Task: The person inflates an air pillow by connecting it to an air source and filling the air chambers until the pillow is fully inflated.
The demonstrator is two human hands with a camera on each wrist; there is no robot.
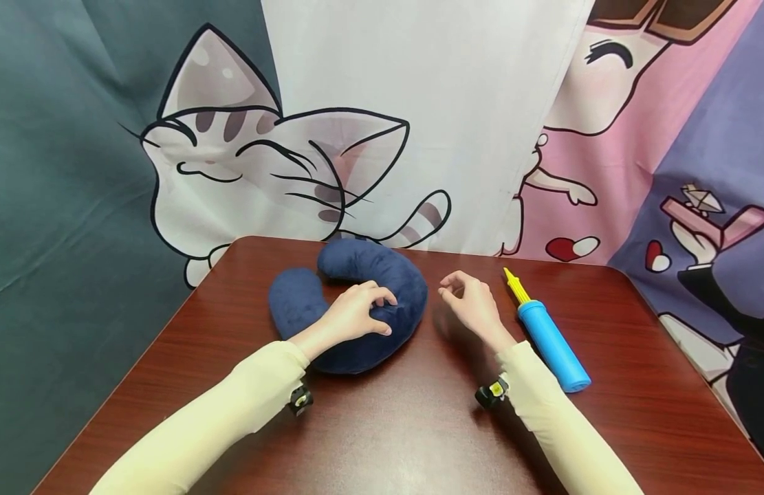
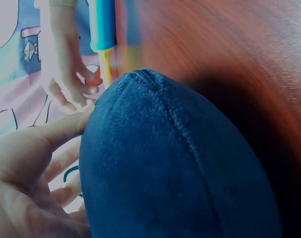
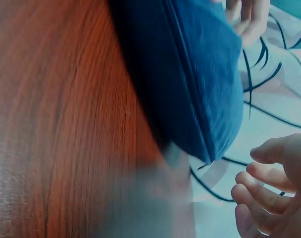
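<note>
A navy blue plush U-shaped neck pillow (image 1: 351, 344) lies on the table, its opening toward the upper left in the head view. My left hand (image 1: 355, 313) is over the pillow's body, thumb and fingers spread apart and bent. In the left wrist view its thumb tip (image 2: 86, 116) overlaps the pillow's edge near a zipper end (image 2: 143, 77). To the right of the pillow, my right hand (image 1: 471, 302) holds nothing, its fingers loosely curled. The right wrist view shows a gap between those fingers (image 3: 262, 193) and the pillow's seamed edge (image 3: 205, 114).
A blue hand pump (image 1: 551, 344) with a yellow nozzle (image 1: 516, 285) lies right of my right hand, beside the forearm. The reddish-brown wooden table (image 1: 394, 440) ends at a cartoon-printed cloth backdrop (image 1: 419, 89). Each wrist wears a small black camera.
</note>
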